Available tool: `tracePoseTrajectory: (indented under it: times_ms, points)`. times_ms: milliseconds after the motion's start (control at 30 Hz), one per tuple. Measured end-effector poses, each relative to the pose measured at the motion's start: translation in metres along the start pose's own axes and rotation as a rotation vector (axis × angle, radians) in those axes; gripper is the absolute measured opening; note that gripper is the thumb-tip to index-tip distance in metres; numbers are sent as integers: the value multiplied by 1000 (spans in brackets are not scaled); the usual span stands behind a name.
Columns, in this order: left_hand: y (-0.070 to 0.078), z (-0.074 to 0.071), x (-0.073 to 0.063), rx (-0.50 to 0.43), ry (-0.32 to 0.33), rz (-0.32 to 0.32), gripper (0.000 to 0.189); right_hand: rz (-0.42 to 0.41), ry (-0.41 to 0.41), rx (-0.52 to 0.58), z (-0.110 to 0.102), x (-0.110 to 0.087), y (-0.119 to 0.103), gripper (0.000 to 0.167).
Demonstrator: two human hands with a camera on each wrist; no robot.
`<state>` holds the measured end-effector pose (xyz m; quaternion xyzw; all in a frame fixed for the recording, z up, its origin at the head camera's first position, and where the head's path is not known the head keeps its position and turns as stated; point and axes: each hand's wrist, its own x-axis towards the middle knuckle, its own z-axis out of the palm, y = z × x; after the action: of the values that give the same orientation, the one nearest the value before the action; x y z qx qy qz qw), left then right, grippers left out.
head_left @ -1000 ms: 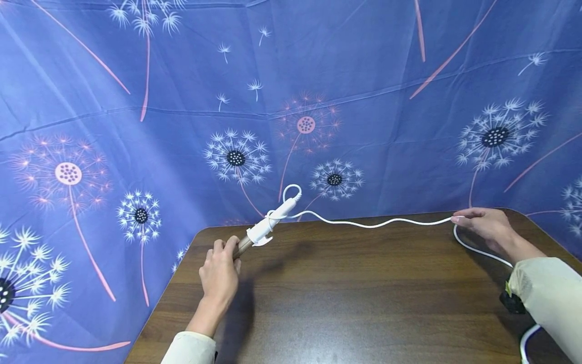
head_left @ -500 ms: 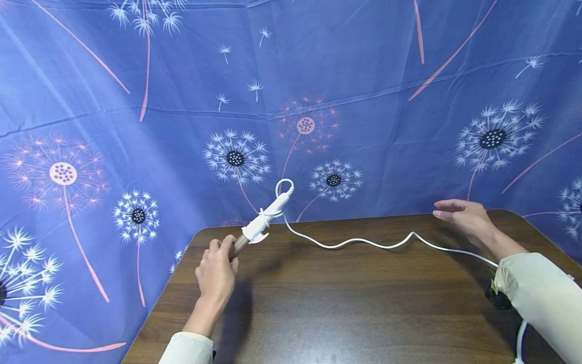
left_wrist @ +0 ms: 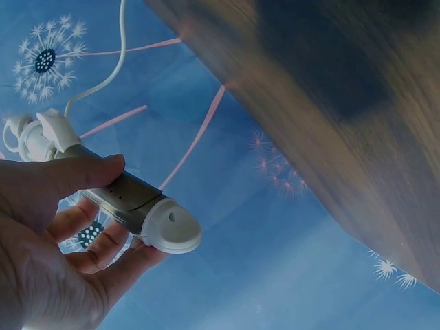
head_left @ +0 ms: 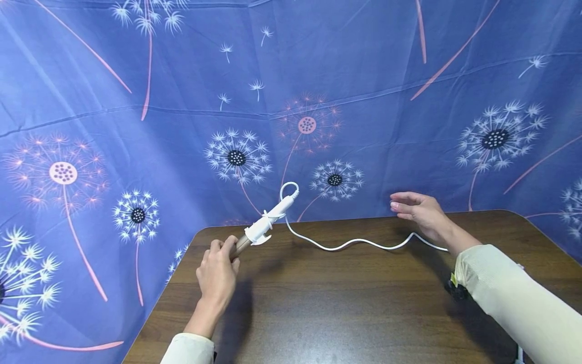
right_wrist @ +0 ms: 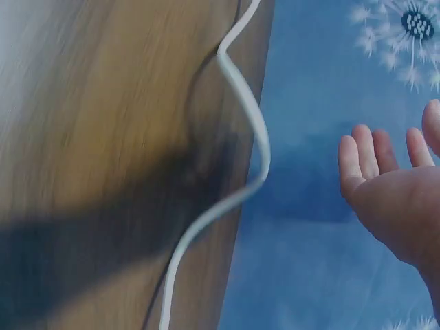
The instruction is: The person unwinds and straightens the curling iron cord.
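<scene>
My left hand (head_left: 217,275) grips a white curling iron (head_left: 273,218) by its brownish metallic barrel (left_wrist: 127,196). The handle points up and away to the right, with part of the white cord (head_left: 336,247) wound round it. In the left wrist view the thumb presses on the barrel, and a white end cap (left_wrist: 173,227) sticks out past the fingers. My right hand (head_left: 420,215) holds nothing; its fingers are loosely extended above the far part of the table, over the cord. The right wrist view shows the wavy cord well apart from that palm.
The brown wooden table (head_left: 354,313) has rounded far corners. A blue cloth (head_left: 386,101) with a dandelion print hangs behind it and along the left. Beneath the right cuff is a small dark object (head_left: 456,289). Toward the right, the forearm hides the cord's further run.
The right hand has let go of the cord and moved left. The cord, formerly stretched taut toward that hand, now sags in waves. The left hand keeps its grip almost in place.
</scene>
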<state>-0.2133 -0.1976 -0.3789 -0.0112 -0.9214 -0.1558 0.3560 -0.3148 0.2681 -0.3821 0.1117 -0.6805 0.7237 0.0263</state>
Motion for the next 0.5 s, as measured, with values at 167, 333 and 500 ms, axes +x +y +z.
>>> tracePoseTrajectory:
  times_ms: [167,333,500]
  points:
    - [1,1,1,0,15,4,47,70,-54,31,27,11,2,21]
    - [4,0,1,0,21,1,46,100,-93,42,54,20,8,48]
    - [7,-3,1,2,20,-4,46,111,-128,42,83,28,14,53]
